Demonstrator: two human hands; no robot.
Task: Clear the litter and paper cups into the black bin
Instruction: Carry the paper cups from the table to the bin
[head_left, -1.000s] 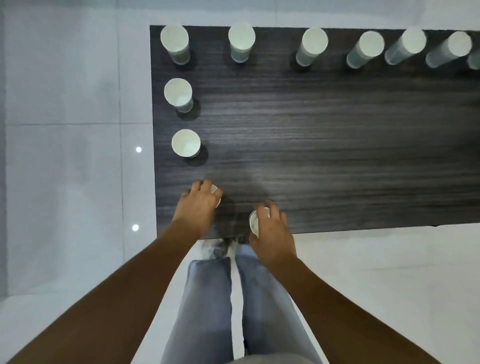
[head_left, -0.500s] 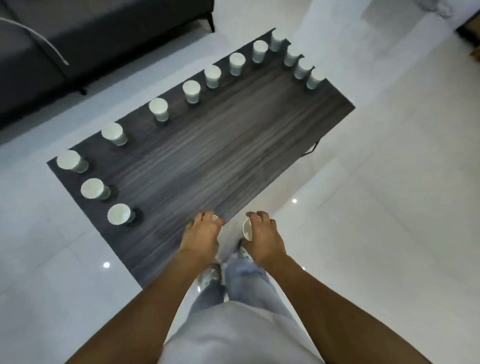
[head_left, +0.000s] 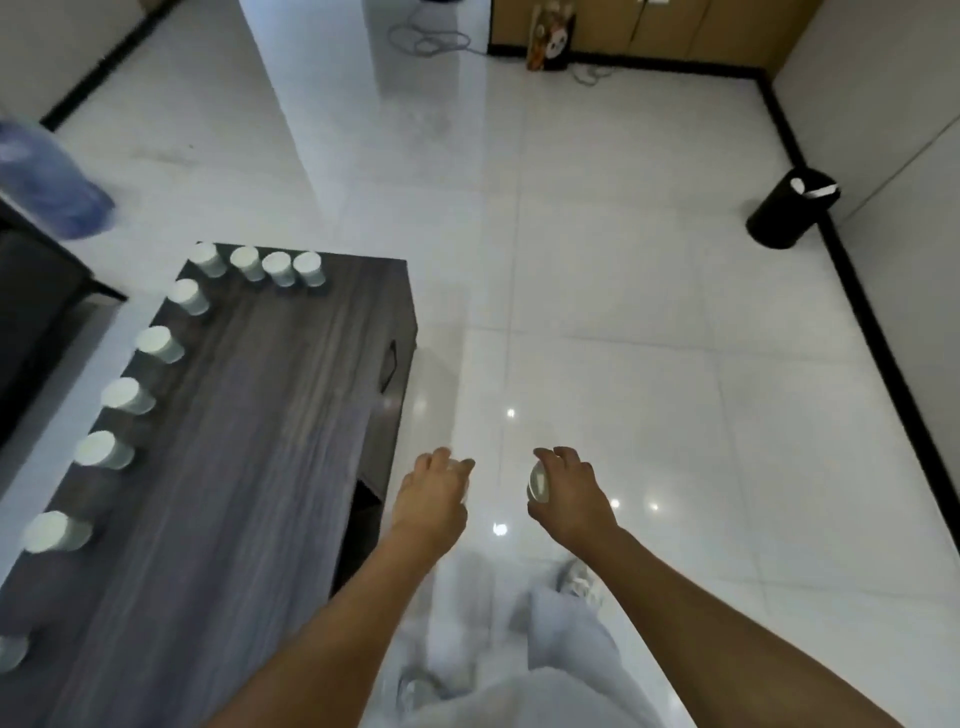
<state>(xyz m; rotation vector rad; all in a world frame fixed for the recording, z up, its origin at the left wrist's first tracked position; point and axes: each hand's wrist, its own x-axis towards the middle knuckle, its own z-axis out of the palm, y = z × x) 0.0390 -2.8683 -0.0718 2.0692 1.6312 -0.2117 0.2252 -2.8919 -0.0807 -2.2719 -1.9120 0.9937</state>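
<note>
— Over the white tiled floor (head_left: 623, 291), just off the dark wooden table (head_left: 249, 467), what are the two hands carrying?

— The right hand (head_left: 569, 493) has its fingers curled round a paper cup (head_left: 537, 483), which lies on its side in the grip with its round white end facing left. The left hand (head_left: 431, 493) is curled too, and a sliver of white shows between its fingertips, a second cup (head_left: 464, 475), though blur hides most of it.

— Where is the black bin (head_left: 787, 213)?

— Far right, standing on the floor against the wall's black skirting, well apart from both hands. White litter (head_left: 818, 191) pokes up at its mouth: one small piece near the left of the rim and a longer strip across the right. What lies deeper inside cannot be seen.

— And the table?

— Paper cups on the table (head_left: 156, 345) stand upright in a line down its left edge and turn along the far end, four close together there. Their contents cannot be made out.
</note>
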